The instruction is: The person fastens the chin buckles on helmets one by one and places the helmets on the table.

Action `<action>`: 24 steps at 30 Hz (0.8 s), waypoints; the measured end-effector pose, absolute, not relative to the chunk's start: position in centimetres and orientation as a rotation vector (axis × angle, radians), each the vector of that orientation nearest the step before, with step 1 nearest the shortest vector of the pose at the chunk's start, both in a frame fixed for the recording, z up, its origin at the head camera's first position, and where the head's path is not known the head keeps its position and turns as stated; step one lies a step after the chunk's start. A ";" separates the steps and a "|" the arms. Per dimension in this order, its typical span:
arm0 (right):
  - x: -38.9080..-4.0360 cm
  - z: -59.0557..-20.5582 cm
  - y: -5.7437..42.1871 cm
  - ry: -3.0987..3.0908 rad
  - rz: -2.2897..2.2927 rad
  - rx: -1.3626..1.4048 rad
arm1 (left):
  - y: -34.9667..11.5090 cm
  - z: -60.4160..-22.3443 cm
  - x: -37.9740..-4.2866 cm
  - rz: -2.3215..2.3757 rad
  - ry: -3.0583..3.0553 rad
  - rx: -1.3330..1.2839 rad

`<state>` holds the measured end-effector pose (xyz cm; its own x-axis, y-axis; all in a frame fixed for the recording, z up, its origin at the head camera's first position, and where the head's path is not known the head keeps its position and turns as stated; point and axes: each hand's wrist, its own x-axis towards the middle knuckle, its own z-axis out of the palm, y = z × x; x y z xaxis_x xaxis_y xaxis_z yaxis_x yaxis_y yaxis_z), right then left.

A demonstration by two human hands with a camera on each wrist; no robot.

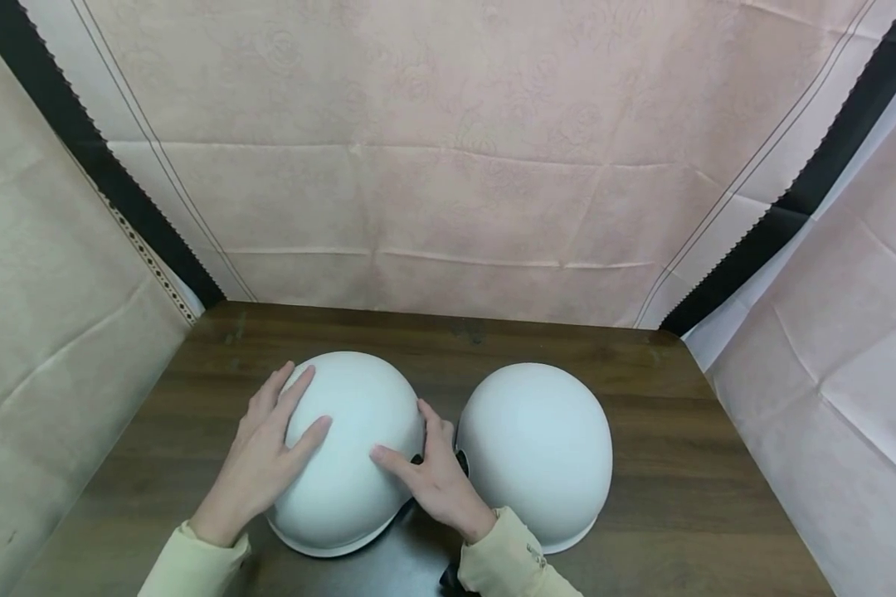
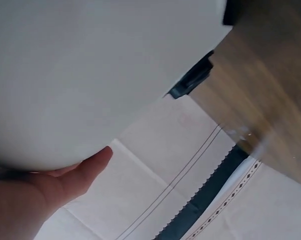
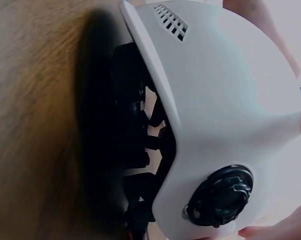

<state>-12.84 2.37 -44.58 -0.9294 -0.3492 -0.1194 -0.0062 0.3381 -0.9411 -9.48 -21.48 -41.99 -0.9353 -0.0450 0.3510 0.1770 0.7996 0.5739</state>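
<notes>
A white hard hat (image 1: 343,452) stands dome up on the left, between my two hands. My left hand (image 1: 257,456) grips its left side with spread, bent fingers. The right hand (image 1: 439,473) holds the other side, thumb on the shell and fingers at the edge. In the right wrist view, a round black knob (image 3: 220,197), a vent grille (image 3: 170,22) and the black inner harness (image 3: 128,75) show along its lower part, close over the table. Part of the left hand (image 2: 60,192) appears against the shell in the left wrist view.
A second white hard hat (image 1: 538,452) sits just right of my right hand, dome up. The brown wooden table (image 1: 679,497) is bounded by pale cloth walls (image 1: 455,207) at the back and sides. A black strap piece (image 1: 451,578) lies by the right sleeve.
</notes>
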 end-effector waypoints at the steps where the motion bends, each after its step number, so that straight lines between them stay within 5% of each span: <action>1: -12.8 -44.5 2.3 2.309 -1.619 -0.320 | -21.4 -41.9 -9.4 -0.878 -2.636 -0.115; 24: -11.5 -42.8 2.0 2.405 -1.618 -0.402 | -20.5 -40.3 -8.7 -0.680 -2.694 -0.167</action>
